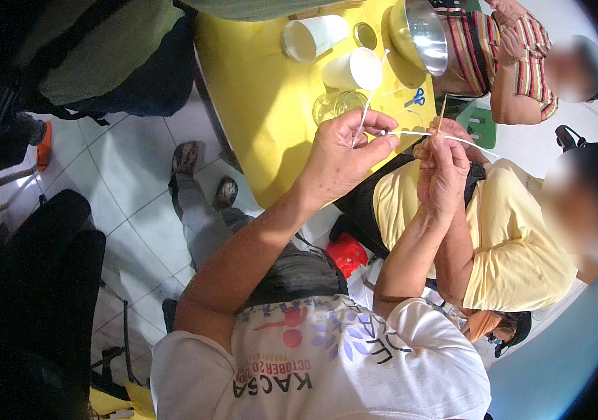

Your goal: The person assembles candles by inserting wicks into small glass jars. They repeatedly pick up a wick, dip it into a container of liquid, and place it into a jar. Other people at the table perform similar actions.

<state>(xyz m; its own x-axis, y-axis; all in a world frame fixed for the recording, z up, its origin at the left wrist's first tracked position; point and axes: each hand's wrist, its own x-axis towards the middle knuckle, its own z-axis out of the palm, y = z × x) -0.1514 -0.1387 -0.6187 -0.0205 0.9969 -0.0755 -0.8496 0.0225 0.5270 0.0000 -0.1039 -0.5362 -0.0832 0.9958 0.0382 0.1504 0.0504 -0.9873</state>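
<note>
Above the yellow-covered table's edge, my left hand [351, 150] pinches a thin white strand [411, 133] between thumb and fingers. One end of the strand rises over the table; the other stretches across to my right hand [442, 168] and sticks out beyond it. My right fingers are closed on the strand. A slim wooden stick [442, 112] points up at the right fingertips; whether I hold it or the person behind does is unclear. That person's hand [461, 131] shows just behind mine, partly hidden.
The yellow table [243, 91] carries two white cups [316, 38], a clear glass container [334, 105], a round lid [365, 35], a steel bowl [418, 35] and blue-handled scissors [416, 98]. A person in a yellow shirt [509, 238] sits close at my right; another in stripes is farther off.
</note>
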